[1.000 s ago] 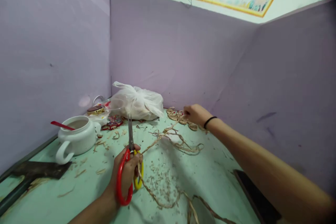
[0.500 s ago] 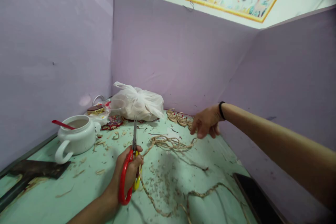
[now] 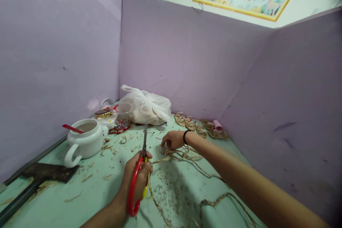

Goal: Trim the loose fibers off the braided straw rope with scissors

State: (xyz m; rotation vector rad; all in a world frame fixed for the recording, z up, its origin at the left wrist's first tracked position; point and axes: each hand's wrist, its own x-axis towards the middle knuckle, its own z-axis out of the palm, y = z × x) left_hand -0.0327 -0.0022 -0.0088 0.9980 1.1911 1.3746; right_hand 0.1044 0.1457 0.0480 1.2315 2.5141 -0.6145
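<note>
My left hand (image 3: 130, 178) is closed around a pair of scissors (image 3: 133, 194) with red and yellow handles, the blades pointing up and away from me. A braided straw cord (image 3: 154, 196) runs by the fingers of that hand. Beyond it, my right hand (image 3: 173, 140) is down at the table with its fingertips pinched together. Something small and whitish shows under those fingers, too unclear to name. Loose loops of the same cord (image 3: 191, 159) lie beneath and beside my right wrist, which wears a black band.
At left stand a white pot (image 3: 89, 146) with a red stick and a dark-bladed tool (image 3: 50, 171). A tied white plastic bag (image 3: 148, 108) sits at the back. Several woven straw pieces (image 3: 191, 125) and a pink spool (image 3: 217, 125) lie back right. Straw scraps litter the green table.
My right hand has moved left and down from near the woven pieces to the table by the cord loops, its fingers drawing together. My left hand still holds the scissors. The view has shifted slightly.
</note>
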